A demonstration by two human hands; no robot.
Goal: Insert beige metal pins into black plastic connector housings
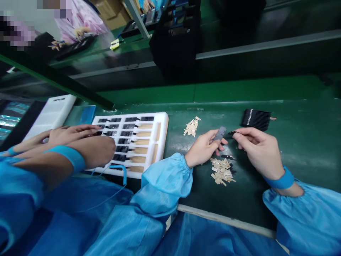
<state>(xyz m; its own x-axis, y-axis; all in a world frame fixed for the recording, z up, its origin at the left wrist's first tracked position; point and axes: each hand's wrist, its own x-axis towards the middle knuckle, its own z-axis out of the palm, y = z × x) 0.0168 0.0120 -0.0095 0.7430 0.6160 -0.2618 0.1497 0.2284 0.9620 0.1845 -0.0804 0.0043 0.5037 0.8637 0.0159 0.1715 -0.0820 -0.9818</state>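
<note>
A single view, from the wearer's head, faces forward and down over the worktop (pixel 306 138), near enough that the left hand (pixel 204 146) and right hand (pixel 262 151) show close up, right of centre; its upper left reaches a distant person in pink (pixel 82 17).

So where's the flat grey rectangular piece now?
The flat grey rectangular piece is right of centre in the head view, in the person's left hand, just left of the small black piece the right hand pinches.
</note>
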